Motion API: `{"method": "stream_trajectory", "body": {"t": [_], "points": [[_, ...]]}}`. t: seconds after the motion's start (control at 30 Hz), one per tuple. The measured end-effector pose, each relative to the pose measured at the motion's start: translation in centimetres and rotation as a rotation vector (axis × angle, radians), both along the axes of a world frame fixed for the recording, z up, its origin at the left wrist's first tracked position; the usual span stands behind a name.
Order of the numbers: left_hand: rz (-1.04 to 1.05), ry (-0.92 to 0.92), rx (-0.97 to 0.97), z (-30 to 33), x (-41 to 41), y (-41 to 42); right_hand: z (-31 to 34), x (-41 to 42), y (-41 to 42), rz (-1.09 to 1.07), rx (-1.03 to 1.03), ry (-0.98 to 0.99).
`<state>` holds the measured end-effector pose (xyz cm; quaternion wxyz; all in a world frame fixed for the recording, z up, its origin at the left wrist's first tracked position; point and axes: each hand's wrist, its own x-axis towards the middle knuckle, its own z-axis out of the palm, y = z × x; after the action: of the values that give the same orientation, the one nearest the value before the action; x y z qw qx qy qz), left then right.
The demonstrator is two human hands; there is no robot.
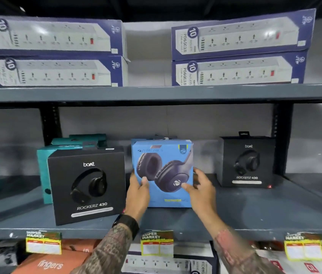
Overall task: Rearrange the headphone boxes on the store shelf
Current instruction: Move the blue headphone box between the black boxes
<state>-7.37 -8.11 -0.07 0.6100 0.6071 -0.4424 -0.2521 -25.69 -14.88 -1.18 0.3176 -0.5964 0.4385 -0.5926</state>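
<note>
A light blue headphone box (162, 155) stands upright at the middle of the grey shelf (255, 212). My left hand (137, 192) grips its left edge and my right hand (201, 189) grips its right edge, thumbs on the front face. A black boat Rockerz 430 box (88, 184) stands close to its left, near the shelf front. A second black boat box (247, 163) stands further back on the right. Teal boxes (43, 161) sit behind the left black box. Another blue box edge shows behind the held one.
Blue and white power-strip boxes (53, 52) are stacked on the upper shelf (156, 93), left and right. Yellow price tags (157, 243) hang from the shelf's front edge. Orange and white packages (49, 264) lie on the shelf below. Black uprights (50, 123) frame the bay.
</note>
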Motion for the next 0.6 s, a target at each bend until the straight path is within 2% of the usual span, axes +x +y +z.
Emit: {"method": "stream_trajectory", "body": {"t": [0.17,0.37,0.6], "points": [[0.025,0.144,-0.105,1.2,-0.7,-1.4,0.0,2.0,-1.3,-0.039,0.022,0.023],[0.112,0.184,-0.075,1.0,0.6,-3.3,0.1,3.3,-1.9,-0.015,0.02,0.049],[0.104,0.199,-0.068,0.8,1.0,-3.5,-0.4,3.5,-2.1,-0.012,-0.001,0.117]]}}
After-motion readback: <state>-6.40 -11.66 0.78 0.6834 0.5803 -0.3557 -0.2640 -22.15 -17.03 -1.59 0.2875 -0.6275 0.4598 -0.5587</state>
